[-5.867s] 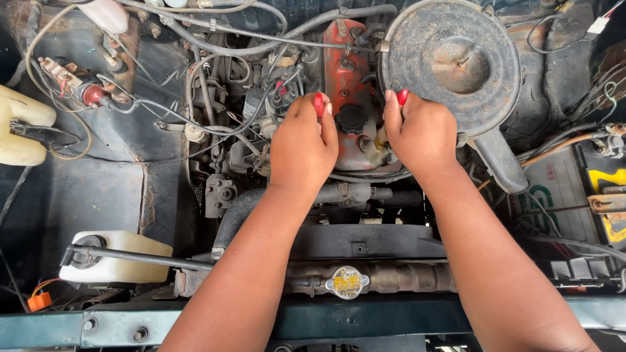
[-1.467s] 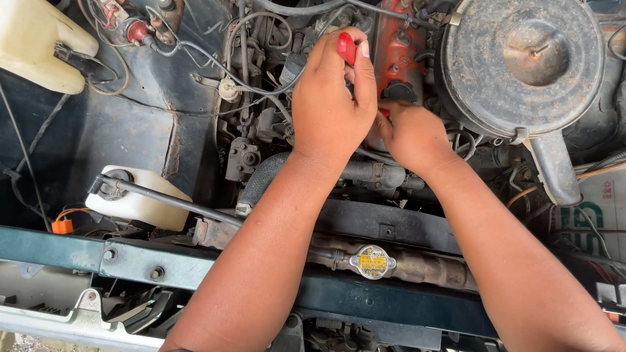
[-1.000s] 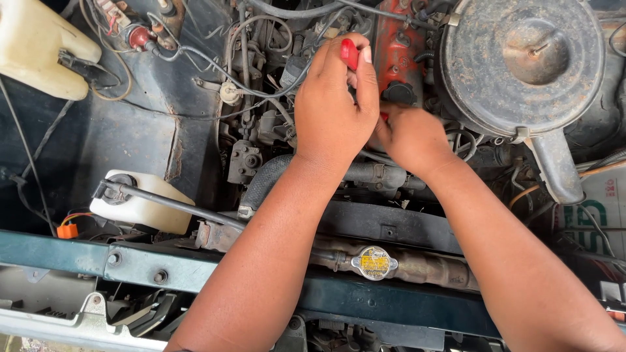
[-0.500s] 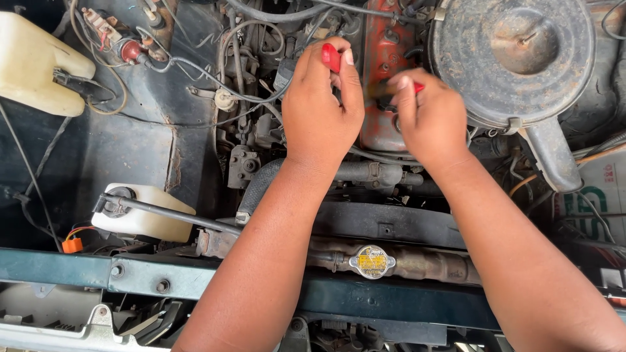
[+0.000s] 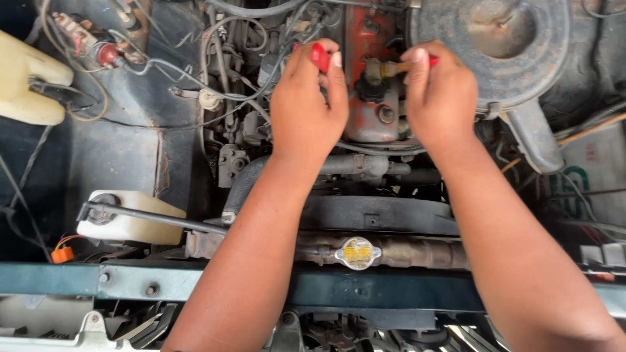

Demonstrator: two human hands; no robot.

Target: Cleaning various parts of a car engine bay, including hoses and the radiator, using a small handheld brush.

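A small brush with a pale wooden handle and tan bristles sits over the black round filler cap on the rust-red engine valve cover, bristles touching the cap's top. The right hand pinches the handle, fingers closed on it, red-painted nails showing. Just beside it, the left hand hovers at the cover's left edge, fingers curled tight, thumb pressed to the forefinger; whether anything is held there I cannot tell. Right of the hands sits the big round grey air cleaner housing. Below, a dusty radiator cap with a yellow label sits on the radiator top, and a white plastic reservoir lies to the left.
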